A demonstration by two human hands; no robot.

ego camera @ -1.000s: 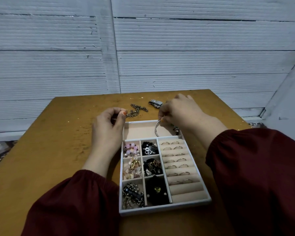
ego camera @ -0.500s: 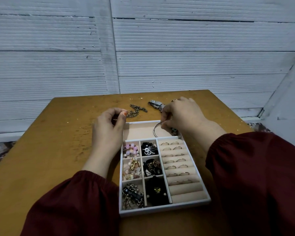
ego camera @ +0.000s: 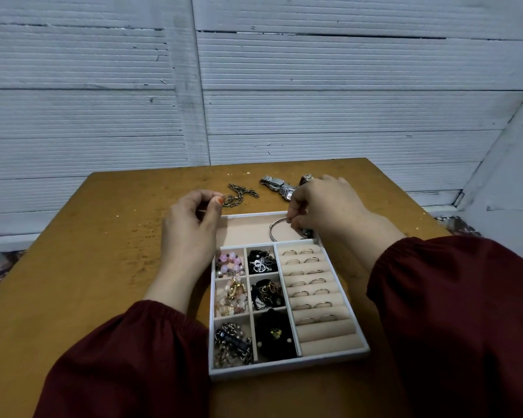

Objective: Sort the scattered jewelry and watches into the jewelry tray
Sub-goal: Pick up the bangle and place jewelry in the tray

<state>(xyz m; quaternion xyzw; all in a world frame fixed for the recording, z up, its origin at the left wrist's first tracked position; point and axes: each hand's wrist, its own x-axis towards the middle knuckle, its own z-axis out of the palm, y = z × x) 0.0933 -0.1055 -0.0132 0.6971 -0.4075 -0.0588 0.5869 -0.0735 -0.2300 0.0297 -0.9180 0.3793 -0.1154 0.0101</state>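
Head view. One jewelry tray (ego camera: 284,365) sits on a wooden table (ego camera: 88,267), and we place everything else off it.

- **Right hand:** the right hand (ego camera: 323,206) is over the tray's far right corner. Its thumb and forefinger pinch the upper end of one silver bangle (ego camera: 273,232), which sits in the tray's wide far compartment.
- **Dark piece:** one small dark piece (ego camera: 307,233) is in the same compartment. The hand half hides it, so we cannot tell what it is.
- **Left hand:** the left hand (ego camera: 191,227) is just beside the tray's far left corner, fingers curled and thumb pressed to forefinger. We cannot tell if it grips anything.
- **Rings:** we count fourteen rings (ego camera: 298,252) in the tray's right column, two per roll over seven rolls.
- **Small compartments:** there are six in the tray's left part. We see a pink bead bracelet (ego camera: 230,262), and the other five hold tangled pieces in black, gold and pink.
- **Off the tray:** one dark chain (ego camera: 239,194) lies beyond the far left corner. One silver watch (ego camera: 280,185) lies beyond the far edge, and the right hand covers part of its band.
- **Around:** two dark red sleeves (ego camera: 450,327) flank the tray's near end, and a white ribbed wall (ego camera: 314,101) stands behind the table.
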